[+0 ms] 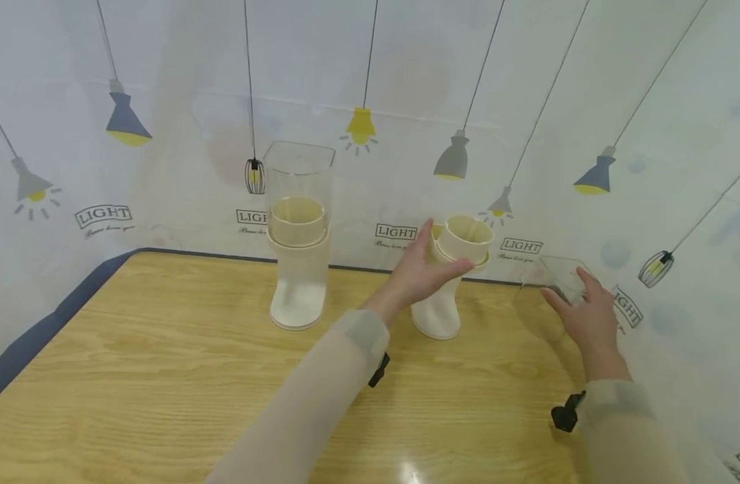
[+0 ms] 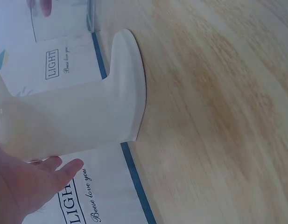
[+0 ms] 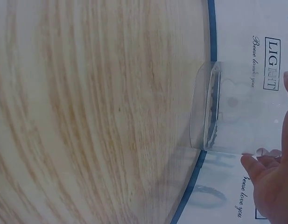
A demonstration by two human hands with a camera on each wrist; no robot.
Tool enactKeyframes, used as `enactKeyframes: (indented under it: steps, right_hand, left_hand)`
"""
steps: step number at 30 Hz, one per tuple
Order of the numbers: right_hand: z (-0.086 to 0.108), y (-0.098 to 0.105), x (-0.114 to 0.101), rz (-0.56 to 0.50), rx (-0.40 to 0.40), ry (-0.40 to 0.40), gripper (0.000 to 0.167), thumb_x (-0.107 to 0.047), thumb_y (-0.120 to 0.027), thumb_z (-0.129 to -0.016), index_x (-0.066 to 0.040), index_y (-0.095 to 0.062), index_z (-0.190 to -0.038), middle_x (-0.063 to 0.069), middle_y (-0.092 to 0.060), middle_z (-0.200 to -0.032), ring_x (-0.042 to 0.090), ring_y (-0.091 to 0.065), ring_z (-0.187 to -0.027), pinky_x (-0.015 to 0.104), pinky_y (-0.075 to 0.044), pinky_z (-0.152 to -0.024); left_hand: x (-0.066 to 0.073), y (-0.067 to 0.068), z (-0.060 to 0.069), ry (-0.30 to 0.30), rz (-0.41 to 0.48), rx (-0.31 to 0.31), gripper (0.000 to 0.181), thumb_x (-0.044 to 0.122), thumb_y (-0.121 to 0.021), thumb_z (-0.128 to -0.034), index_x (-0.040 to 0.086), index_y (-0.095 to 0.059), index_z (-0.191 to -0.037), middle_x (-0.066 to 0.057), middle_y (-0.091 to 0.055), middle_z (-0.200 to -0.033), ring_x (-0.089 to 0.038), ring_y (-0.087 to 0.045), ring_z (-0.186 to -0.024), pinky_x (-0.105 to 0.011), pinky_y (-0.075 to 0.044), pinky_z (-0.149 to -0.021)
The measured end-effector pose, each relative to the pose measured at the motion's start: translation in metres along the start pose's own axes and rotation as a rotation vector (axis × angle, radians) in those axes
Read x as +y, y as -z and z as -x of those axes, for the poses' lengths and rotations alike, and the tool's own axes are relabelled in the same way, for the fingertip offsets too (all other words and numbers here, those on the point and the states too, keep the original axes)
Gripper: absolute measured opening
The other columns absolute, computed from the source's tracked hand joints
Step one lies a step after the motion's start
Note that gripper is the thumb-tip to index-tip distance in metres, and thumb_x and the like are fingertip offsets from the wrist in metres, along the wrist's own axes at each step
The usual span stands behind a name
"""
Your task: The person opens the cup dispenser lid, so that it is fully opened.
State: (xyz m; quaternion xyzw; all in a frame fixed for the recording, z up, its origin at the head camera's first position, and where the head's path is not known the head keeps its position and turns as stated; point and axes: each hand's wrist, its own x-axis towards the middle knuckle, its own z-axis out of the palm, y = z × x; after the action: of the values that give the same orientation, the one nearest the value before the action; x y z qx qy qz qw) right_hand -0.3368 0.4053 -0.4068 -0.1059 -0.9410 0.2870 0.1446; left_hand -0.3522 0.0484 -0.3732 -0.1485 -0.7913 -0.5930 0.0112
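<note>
A cream stand [image 1: 437,312] with a round cup-like top [image 1: 466,235] stands on the table, its base flat on the wood. My left hand [image 1: 421,272] grips it just under the rim, thumb in front and fingers round the far side; in the left wrist view the hand [image 2: 29,186] lies against the stand's body [image 2: 64,121]. To the right, my right hand [image 1: 590,323] holds a clear container [image 1: 563,272] between thumb and fingers. In the right wrist view that container [image 3: 242,107] has its closed-looking end near the table's back edge, beside the hand [image 3: 274,182].
Left of my left hand, a second cream stand [image 1: 300,296] carries a clear container [image 1: 300,181] on its top. Behind the wooden table [image 1: 182,376] hangs a white cloth [image 1: 188,168] printed with lamps, running round both sides.
</note>
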Motion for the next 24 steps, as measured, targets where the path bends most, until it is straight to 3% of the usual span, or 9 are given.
enactKeyframes:
  steps: [2,6,8,11,13,17,19,21,24]
  right_hand:
    - [0.002,-0.001,-0.002,-0.010,0.006,-0.005,0.103,-0.069,-0.061,-0.098,-0.018,-0.012,-0.173,0.032,-0.015,-0.174,0.059,-0.040,-0.145,0.075,-0.040,-0.112]
    - [0.004,0.000,-0.004,-0.020,-0.001,-0.011,0.104,-0.070,-0.062,-0.097,-0.020,-0.011,-0.173,0.034,-0.013,-0.173,0.059,-0.039,-0.146,0.075,-0.041,-0.110]
    - [0.003,0.002,-0.002,-0.006,-0.011,-0.004,0.105,-0.071,-0.061,-0.097,-0.020,-0.009,-0.173,0.034,-0.013,-0.173,0.059,-0.039,-0.145,0.076,-0.041,-0.109]
    - [0.002,0.005,0.001,0.011,-0.038,0.014,0.110,-0.075,-0.058,-0.096,-0.022,-0.001,-0.173,0.036,-0.011,-0.173,0.063,-0.035,-0.146,0.080,-0.038,-0.108]
    - [0.002,0.008,0.003,0.022,-0.055,0.039,0.113,-0.075,-0.059,-0.096,-0.023,0.007,-0.172,0.035,-0.004,-0.174,0.065,-0.024,-0.152,0.083,-0.031,-0.110]
    - [0.010,0.015,0.003,0.059,-0.078,0.039,0.122,-0.076,-0.060,-0.094,-0.029,0.026,-0.166,0.027,0.026,-0.173,0.072,-0.001,-0.152,0.091,-0.024,-0.104]
    - [0.015,0.018,0.001,0.071,-0.070,0.043,0.125,-0.075,-0.062,-0.094,-0.029,0.030,-0.164,0.024,0.034,-0.171,0.074,0.004,-0.151,0.093,-0.025,-0.100]
    - [0.021,0.020,-0.003,0.076,-0.041,0.056,0.124,-0.073,-0.063,-0.095,-0.025,0.028,-0.166,0.026,0.031,-0.172,0.073,0.001,-0.151,0.093,-0.026,-0.099]
    - [0.032,0.023,-0.013,0.066,0.024,0.103,0.114,-0.064,-0.061,-0.100,-0.013,0.012,-0.171,0.033,0.011,-0.174,0.069,-0.012,-0.153,0.088,-0.030,-0.103]
  left_hand:
    - [-0.002,0.000,0.000,-0.028,0.011,-0.009,0.134,0.072,-0.082,-0.0793,0.029,0.004,-0.172,-0.010,-0.034,-0.173,-0.032,-0.038,-0.157,-0.055,-0.034,-0.128]
    - [-0.007,0.003,0.006,-0.086,-0.018,-0.017,0.127,0.069,-0.082,-0.0817,0.022,-0.005,-0.171,-0.009,-0.047,-0.159,-0.026,-0.051,-0.144,-0.049,-0.042,-0.123]
    - [-0.009,0.007,0.011,-0.118,-0.037,-0.033,0.113,0.066,-0.080,-0.0849,0.024,-0.017,-0.168,-0.007,-0.051,-0.153,-0.024,-0.055,-0.136,-0.048,-0.047,-0.117]
    - [-0.011,0.016,0.024,-0.143,-0.048,-0.077,0.094,0.060,-0.077,-0.0912,0.026,-0.030,-0.165,-0.007,-0.048,-0.157,-0.025,-0.054,-0.138,-0.052,-0.049,-0.116]
    - [-0.010,0.024,0.036,-0.149,-0.064,-0.111,0.084,0.059,-0.073,-0.0948,0.025,-0.038,-0.163,-0.007,-0.047,-0.160,-0.028,-0.053,-0.142,-0.054,-0.048,-0.116]
    - [-0.005,0.042,0.062,-0.131,-0.123,-0.154,0.084,0.064,-0.064,-0.0991,0.017,-0.039,-0.164,-0.007,-0.040,-0.169,-0.030,-0.046,-0.152,-0.053,-0.044,-0.122]
    - [-0.001,0.051,0.074,-0.133,-0.132,-0.168,0.082,0.063,-0.061,-0.1013,0.016,-0.039,-0.164,-0.006,-0.042,-0.168,-0.029,-0.045,-0.153,-0.051,-0.046,-0.121]
    - [0.001,0.061,0.085,-0.135,-0.127,-0.169,0.076,0.061,-0.060,-0.1029,0.017,-0.042,-0.163,-0.004,-0.045,-0.166,-0.026,-0.047,-0.152,-0.049,-0.049,-0.118]
    - [0.002,0.076,0.102,-0.128,-0.119,-0.172,0.068,0.058,-0.060,-0.1045,0.020,-0.047,-0.159,-0.001,-0.049,-0.162,-0.023,-0.050,-0.150,-0.046,-0.052,-0.115]
